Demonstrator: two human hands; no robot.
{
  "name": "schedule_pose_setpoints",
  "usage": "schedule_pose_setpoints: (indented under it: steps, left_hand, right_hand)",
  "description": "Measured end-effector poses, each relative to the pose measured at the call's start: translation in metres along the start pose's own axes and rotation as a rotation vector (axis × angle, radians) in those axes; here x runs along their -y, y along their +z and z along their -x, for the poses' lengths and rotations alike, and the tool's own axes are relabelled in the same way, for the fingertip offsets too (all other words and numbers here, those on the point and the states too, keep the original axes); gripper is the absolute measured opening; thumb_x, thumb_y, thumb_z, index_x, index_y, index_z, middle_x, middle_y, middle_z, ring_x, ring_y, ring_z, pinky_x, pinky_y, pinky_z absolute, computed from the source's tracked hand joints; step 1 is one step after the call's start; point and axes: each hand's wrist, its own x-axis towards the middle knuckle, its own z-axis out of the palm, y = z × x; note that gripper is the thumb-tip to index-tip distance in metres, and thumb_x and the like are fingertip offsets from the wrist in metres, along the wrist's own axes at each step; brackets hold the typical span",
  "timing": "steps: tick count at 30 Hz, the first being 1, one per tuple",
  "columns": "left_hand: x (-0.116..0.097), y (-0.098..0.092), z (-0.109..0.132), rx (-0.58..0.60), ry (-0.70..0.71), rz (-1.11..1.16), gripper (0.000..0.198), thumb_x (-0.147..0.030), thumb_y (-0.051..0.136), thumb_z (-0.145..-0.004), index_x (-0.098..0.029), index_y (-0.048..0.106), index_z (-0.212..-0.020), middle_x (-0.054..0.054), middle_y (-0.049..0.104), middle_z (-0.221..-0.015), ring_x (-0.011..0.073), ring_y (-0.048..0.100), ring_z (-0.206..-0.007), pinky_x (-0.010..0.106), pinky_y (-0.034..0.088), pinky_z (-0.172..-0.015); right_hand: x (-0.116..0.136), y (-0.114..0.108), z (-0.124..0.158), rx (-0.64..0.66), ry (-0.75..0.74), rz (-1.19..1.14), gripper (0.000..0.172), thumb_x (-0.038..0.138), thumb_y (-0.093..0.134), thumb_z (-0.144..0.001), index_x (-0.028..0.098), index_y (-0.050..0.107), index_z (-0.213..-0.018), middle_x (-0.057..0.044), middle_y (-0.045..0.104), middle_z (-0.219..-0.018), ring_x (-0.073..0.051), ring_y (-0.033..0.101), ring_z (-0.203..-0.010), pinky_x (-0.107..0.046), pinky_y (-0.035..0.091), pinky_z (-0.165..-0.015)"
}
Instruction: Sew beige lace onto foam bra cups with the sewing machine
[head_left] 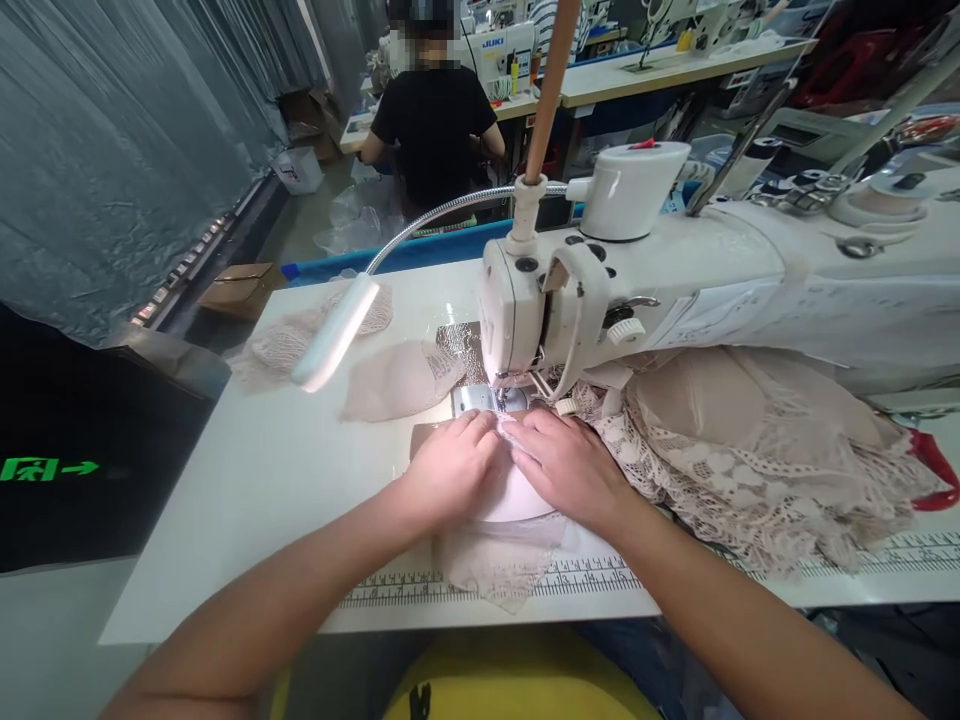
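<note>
A pale pink cup-shaped fabric piece (514,503) with a sheer lace edge (495,562) lies below the needle area of a white sewing machine (517,310). My left hand (454,465) grips its left side with curled fingers. On the opposite side, my right hand (566,460) holds the same piece, fingers together and pressed down near the presser foot (501,397). Both sets of fingertips are close together just in front of the foot. The fabric's upper edge is partly hidden beneath them.
Beige lace garments (720,430) are heaped under the machine arm. Loose beige cup pieces (401,380) rest on the white table (247,500) at left, below a lit gooseneck lamp (337,335). A ruler strip (600,575) follows the front edge. A person (435,120) sits ahead.
</note>
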Motion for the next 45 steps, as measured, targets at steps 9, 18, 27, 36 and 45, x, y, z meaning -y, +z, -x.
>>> schedule_pose_setpoints:
  steps: [9, 18, 27, 36, 45]
  left_hand:
    - [0.022, -0.003, -0.001, 0.095, 0.01, -0.044, 0.056, -0.038, 0.045, -0.09, -0.003, 0.043, -0.134, 0.023, 0.043, -0.141, 0.0326, 0.04, -0.131, 0.048, 0.039, -0.107]
    - [0.053, -0.013, -0.017, 0.242, 0.171, -0.073, 0.063, -0.036, 0.044, -0.087, -0.004, 0.037, -0.141, 0.021, 0.036, -0.147, 0.0319, 0.034, -0.136, 0.046, 0.031, -0.112]
    - [0.059, -0.033, -0.027, 0.271, 0.229, -0.16, 0.057, -0.022, 0.051, -0.079, -0.013, 0.047, -0.135, 0.016, 0.047, -0.139, 0.0344, 0.044, -0.126, 0.054, 0.033, -0.106]
    - [0.041, -0.014, -0.012, 0.001, 0.281, 0.017, 0.031, -0.021, 0.043, -0.091, -0.012, 0.056, -0.118, 0.016, 0.061, -0.108, 0.0262, 0.055, -0.102, 0.045, 0.046, -0.09]
    - [0.043, -0.006, -0.01, -0.043, 0.264, 0.033, 0.03, -0.026, 0.043, -0.092, -0.012, 0.058, -0.114, 0.015, 0.06, -0.105, 0.0258, 0.054, -0.099, 0.045, 0.046, -0.088]
  right_hand:
    - [0.003, -0.008, -0.004, 0.05, 0.036, -0.003, 0.03, 0.028, 0.046, -0.091, 0.016, 0.061, -0.115, -0.008, 0.064, -0.094, -0.022, 0.056, -0.084, -0.033, 0.041, -0.074]
    - [0.006, -0.002, -0.008, 0.018, 0.113, 0.069, 0.03, 0.032, 0.049, -0.09, 0.017, 0.062, -0.112, -0.009, 0.066, -0.095, -0.023, 0.057, -0.084, -0.033, 0.04, -0.071]
    - [0.005, -0.004, -0.009, -0.027, 0.108, 0.007, 0.03, 0.018, 0.042, -0.09, 0.017, 0.063, -0.111, -0.01, 0.067, -0.1, -0.021, 0.06, -0.084, -0.032, 0.045, -0.073]
    - [-0.001, -0.004, -0.004, -0.129, 0.0, -0.143, 0.035, 0.008, 0.038, -0.087, 0.016, 0.066, -0.107, -0.008, 0.066, -0.092, -0.019, 0.058, -0.082, -0.029, 0.045, -0.073]
    - [0.001, -0.002, -0.003, -0.094, -0.054, -0.105, 0.031, 0.009, 0.04, -0.087, 0.017, 0.07, -0.084, -0.003, 0.053, -0.07, -0.013, 0.043, -0.064, -0.027, 0.031, -0.058]
